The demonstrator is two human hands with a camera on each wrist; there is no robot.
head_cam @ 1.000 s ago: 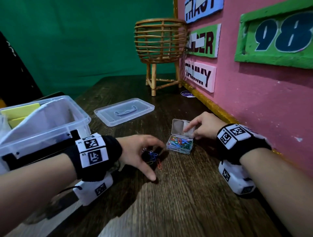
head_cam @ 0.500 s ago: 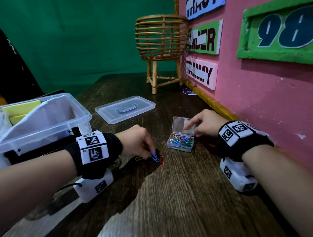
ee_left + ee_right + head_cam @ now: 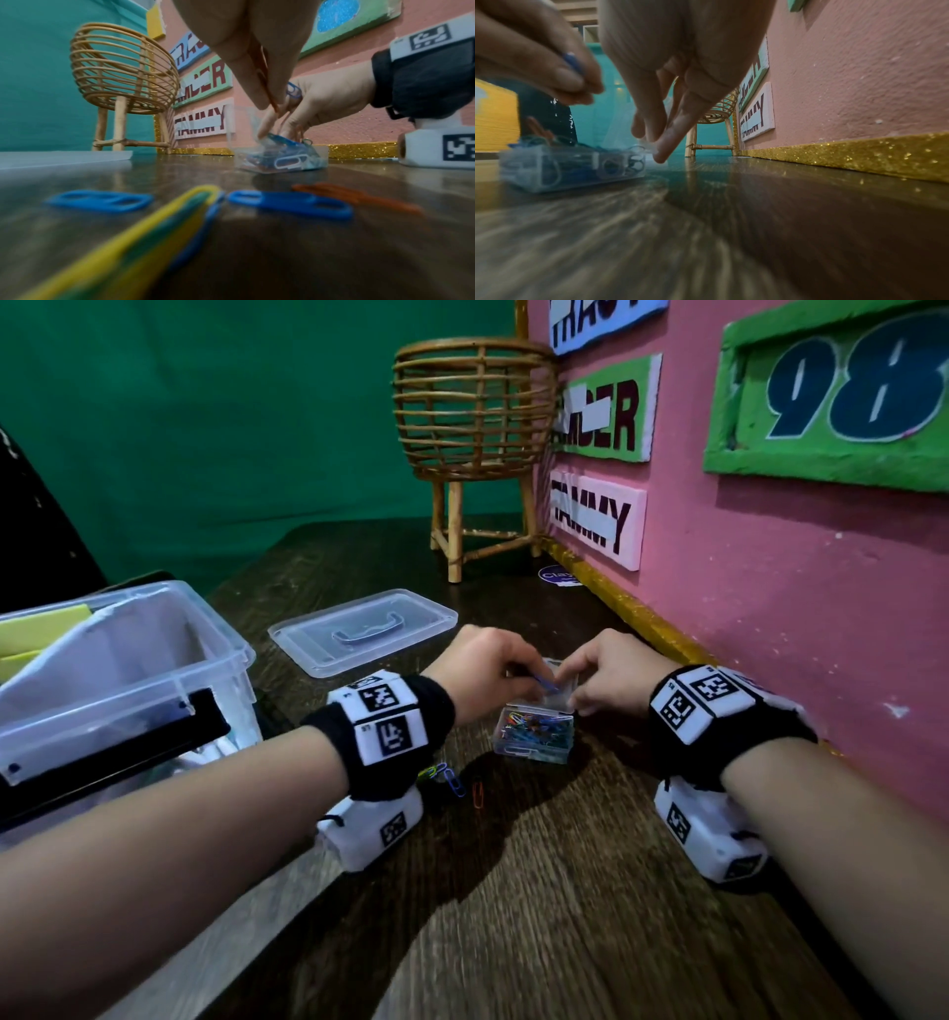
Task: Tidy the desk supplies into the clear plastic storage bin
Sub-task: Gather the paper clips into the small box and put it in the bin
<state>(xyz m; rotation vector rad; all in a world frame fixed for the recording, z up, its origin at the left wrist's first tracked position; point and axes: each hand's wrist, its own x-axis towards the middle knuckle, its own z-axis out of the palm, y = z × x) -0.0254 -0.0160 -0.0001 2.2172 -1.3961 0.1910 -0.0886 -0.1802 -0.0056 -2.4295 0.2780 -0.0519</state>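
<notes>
We see the small clear paperclip box point(image 3: 534, 736) on the desk point(image 3: 539, 891), lid up, full of coloured clips. Above it, our left hand point(image 3: 480, 672) pinches a blue paperclip point(image 3: 544, 683). Just right of the box, our right hand point(image 3: 608, 675) has its fingers on the raised lid, seemingly holding it, though blur hides the grip. Near the box's left front lie loose paperclips point(image 3: 454, 780). Farther left stands the clear storage bin point(image 3: 154, 670), with its lid point(image 3: 362, 631) behind the box.
</notes>
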